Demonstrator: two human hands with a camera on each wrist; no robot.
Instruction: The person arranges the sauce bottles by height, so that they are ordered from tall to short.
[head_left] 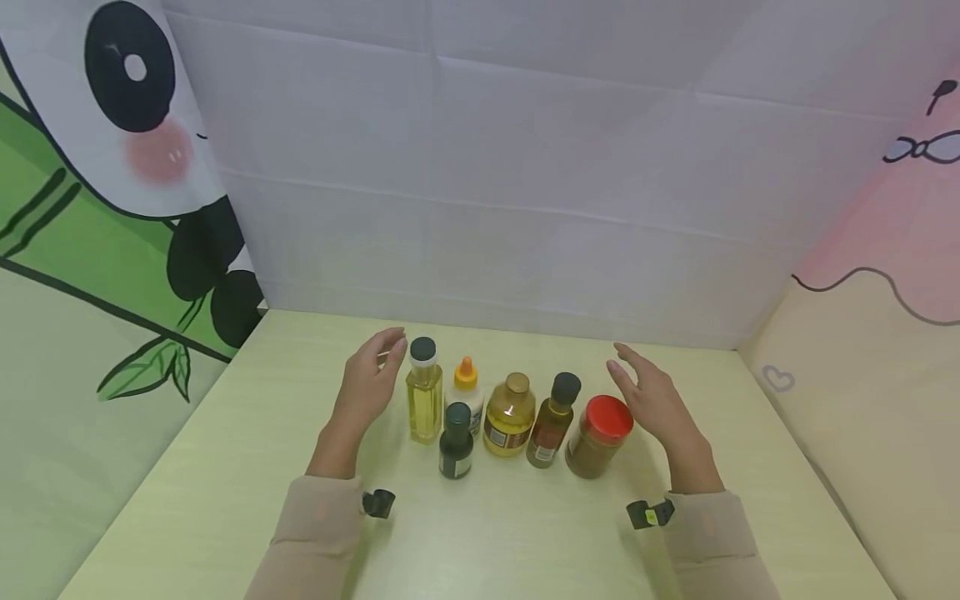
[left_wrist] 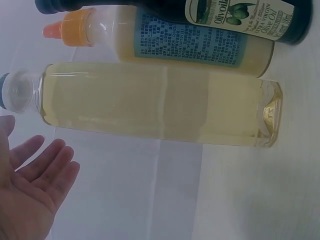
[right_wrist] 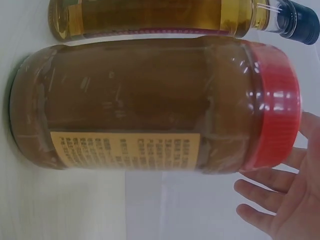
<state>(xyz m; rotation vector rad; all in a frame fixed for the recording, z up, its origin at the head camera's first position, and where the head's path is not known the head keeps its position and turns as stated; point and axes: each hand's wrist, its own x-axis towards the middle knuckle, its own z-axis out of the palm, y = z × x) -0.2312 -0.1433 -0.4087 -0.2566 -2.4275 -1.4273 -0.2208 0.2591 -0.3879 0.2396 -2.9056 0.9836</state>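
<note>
My left hand [head_left: 369, 379] is held with loosely bent fingers just left of a tall clear bottle of pale yellow oil [head_left: 425, 400] with a dark cap; nothing is in it. On the other side, my right hand [head_left: 654, 398] hovers by the red lid of a jar of brown spread [right_wrist: 135, 95]. Its fingers are spread loosely behind the lid; whether they touch it I cannot tell. Between the hands stand a small dark olive oil bottle [left_wrist: 240, 17], a squeeze bottle [left_wrist: 185, 42] with an orange-yellow tip, a round yellow bottle [head_left: 510, 417] and a dark-capped amber bottle [head_left: 551, 421].
The bottles and jar stand upright, close together, on a pale table [head_left: 525, 542]. The olive oil bottle is nearest the front. A white cloth wall [head_left: 525, 183] rises behind, with cartoon-printed sheets [head_left: 142, 250] at the sides.
</note>
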